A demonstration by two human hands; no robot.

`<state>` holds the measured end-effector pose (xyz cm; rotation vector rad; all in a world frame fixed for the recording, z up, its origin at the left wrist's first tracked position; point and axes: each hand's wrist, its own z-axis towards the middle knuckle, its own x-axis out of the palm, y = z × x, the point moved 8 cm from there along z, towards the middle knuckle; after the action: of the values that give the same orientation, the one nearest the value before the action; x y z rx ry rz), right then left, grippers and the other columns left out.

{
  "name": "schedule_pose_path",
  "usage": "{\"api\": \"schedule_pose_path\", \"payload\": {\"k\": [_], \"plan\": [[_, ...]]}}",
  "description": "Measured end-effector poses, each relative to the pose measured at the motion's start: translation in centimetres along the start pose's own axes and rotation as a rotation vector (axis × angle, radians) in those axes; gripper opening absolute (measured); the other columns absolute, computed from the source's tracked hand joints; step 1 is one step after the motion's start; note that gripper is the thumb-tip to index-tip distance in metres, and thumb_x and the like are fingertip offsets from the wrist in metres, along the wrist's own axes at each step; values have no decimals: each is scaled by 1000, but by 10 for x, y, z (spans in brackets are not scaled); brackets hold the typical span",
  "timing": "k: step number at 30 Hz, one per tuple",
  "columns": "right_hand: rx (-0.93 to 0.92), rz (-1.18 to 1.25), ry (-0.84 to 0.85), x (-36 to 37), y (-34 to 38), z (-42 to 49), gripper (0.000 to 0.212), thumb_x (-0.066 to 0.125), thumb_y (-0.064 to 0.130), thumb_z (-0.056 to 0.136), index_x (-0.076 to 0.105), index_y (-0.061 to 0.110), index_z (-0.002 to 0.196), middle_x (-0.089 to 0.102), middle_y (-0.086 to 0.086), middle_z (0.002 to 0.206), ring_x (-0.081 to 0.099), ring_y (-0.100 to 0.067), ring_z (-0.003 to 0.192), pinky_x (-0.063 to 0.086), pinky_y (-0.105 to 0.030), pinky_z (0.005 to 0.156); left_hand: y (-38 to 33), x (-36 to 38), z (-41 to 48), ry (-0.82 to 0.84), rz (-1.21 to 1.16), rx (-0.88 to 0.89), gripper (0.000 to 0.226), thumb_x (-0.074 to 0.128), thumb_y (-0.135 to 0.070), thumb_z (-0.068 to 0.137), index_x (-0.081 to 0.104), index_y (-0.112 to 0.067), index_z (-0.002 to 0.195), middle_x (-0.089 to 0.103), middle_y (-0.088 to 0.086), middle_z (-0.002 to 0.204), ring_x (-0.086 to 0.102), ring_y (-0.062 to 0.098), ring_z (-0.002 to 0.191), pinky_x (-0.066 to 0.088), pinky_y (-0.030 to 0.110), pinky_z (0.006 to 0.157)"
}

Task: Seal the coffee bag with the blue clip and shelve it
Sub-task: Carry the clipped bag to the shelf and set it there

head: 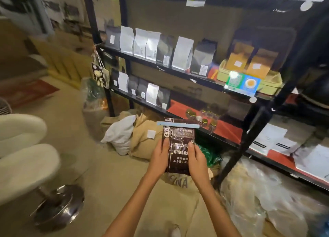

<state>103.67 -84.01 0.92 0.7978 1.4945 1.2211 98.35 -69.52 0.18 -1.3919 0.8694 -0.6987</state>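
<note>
A dark brown coffee bag [179,144] with white lettering is held upright in front of me, between both hands. A long light-blue clip [178,124] sits across its folded top, sticking out on both sides. My left hand [159,158] grips the bag's left edge, thumb on the front. My right hand [197,161] grips the right edge the same way. The bag hovers in front of the lower part of a black metal shelf unit [245,135].
The shelves carry rows of white, grey and black coffee bags [160,48], a yellow-green tray [272,83] with orange pouches, and small jars [204,115] on a red mat. Burlap sacks [146,138] and plastic bags [258,197] lie on the floor. A white stool [26,158] stands at left.
</note>
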Motion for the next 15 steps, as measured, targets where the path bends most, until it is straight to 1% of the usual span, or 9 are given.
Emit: {"api": "schedule_pose_path", "payload": {"k": [2, 4, 6, 8, 9, 10, 12, 13, 15], "plan": [[11, 7, 74, 13, -6, 61, 31, 35, 40, 103, 59, 21, 110, 69, 5, 98, 66, 0, 83, 48, -12, 65, 3, 6, 60, -23, 16, 4, 33, 37, -38, 103, 59, -20, 120, 70, -2, 113, 66, 9, 104, 52, 31, 92], [70, 5, 138, 21, -13, 113, 41, 31, 51, 100, 52, 27, 125, 67, 3, 115, 65, -9, 100, 51, -26, 81, 3, 10, 108, -23, 45, -20, 27, 38, -36, 103, 59, -25, 113, 70, -4, 110, 66, 10, 103, 52, 33, 91], [129, -50, 164, 23, -16, 168, 58, 26, 64, 96, 35, 33, 145, 59, 6, 130, 61, -19, 116, 47, -39, 97, 0, 14, 154, 4, 82, -47, 22, 36, -37, 104, 57, -36, 107, 68, -11, 108, 64, 7, 103, 50, 27, 90], [143, -129, 132, 16, -8, 214, 69, 25, 71, 92, 20, 38, 152, 55, 4, 135, 57, -24, 122, 43, -49, 105, -4, 13, 193, 17, 86, -70, 21, 33, -38, 104, 54, -39, 108, 66, -14, 109, 62, 5, 105, 47, 22, 90], [129, -135, 124, 15, 0, 237, 69, 28, 70, 92, 20, 38, 153, 55, 5, 135, 57, -24, 122, 44, -50, 105, -7, 12, 214, 26, 72, -76, 21, 32, -36, 105, 52, -38, 109, 64, -15, 108, 62, 4, 104, 46, 15, 88], [93, -129, 114, 14, 10, 261, 66, 34, 65, 94, 24, 35, 152, 55, 5, 133, 57, -21, 121, 47, -47, 102, -14, 11, 234, 33, 69, -73, 20, 32, -33, 105, 51, -37, 110, 62, -17, 105, 61, -3, 99, 44, 7, 82], [-3, -163, 92, 17, 33, 311, 60, 45, 53, 96, 34, 30, 150, 55, 5, 131, 57, -17, 119, 50, -34, 92, -23, 10, 278, 64, 87, -46, 18, 31, -27, 106, 46, -34, 112, 55, -24, 100, 56, -23, 85, 39, -5, 70], [-28, -195, 89, 21, 43, 335, 59, 49, 52, 95, 37, 30, 148, 55, 4, 134, 56, -16, 121, 50, -33, 91, -25, 11, 300, 100, 85, -40, 17, 30, -26, 106, 44, -32, 114, 53, -25, 100, 53, -30, 80, 37, -8, 66], [-57, -287, 126, 37, 52, 378, 64, 50, 59, 90, 36, 37, 147, 51, 3, 143, 52, -16, 126, 50, -40, 98, -22, 13, 339, 190, 77, -34, 19, 29, -24, 106, 43, -30, 117, 55, -19, 104, 50, -35, 78, 37, -9, 65]]}}
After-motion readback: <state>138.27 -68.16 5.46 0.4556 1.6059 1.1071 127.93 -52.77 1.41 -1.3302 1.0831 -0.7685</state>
